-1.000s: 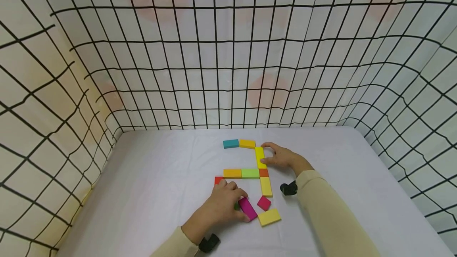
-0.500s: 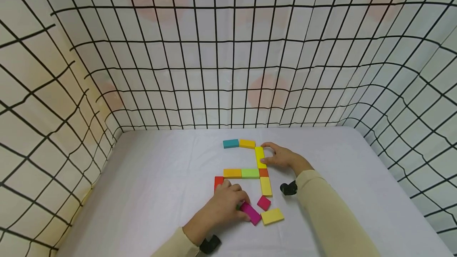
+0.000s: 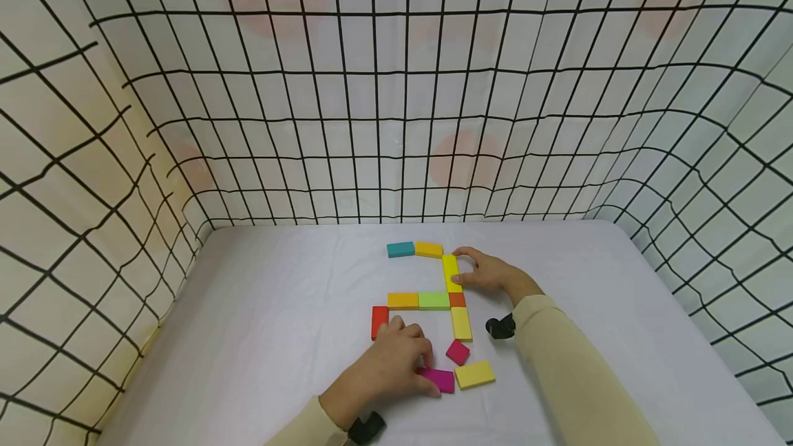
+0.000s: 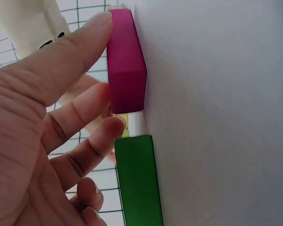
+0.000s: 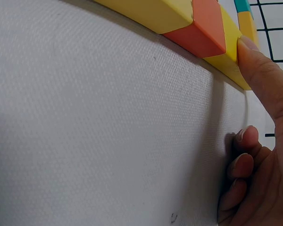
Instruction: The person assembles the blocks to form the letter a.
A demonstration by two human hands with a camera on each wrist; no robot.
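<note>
My left hand (image 3: 393,360) pinches a magenta block (image 3: 441,380) between thumb and index finger, on the white table. A green block (image 4: 139,181) stands just beyond it in the left wrist view; the hand hides it from the head view. My right hand (image 3: 489,272) holds the upper yellow block (image 3: 450,267), its thumb on the long side and its index finger near the far end. Below that block, an orange-red square block (image 3: 457,300) and a pale yellow block (image 3: 461,324) continue the column.
A lime block (image 3: 434,301) and an orange block (image 3: 403,301) run left from the column, then a red block (image 3: 379,322). Teal (image 3: 400,250) and amber (image 3: 429,250) blocks lie behind. A pink-red block (image 3: 458,352) and a loose yellow block (image 3: 475,374) lie in front. Black mesh (image 3: 403,119) surrounds the table.
My left hand has turned the magenta block from slanted to nearly level and shifted it right and nearer. The loose yellow block has slid slightly right. My right hand has stayed put.
</note>
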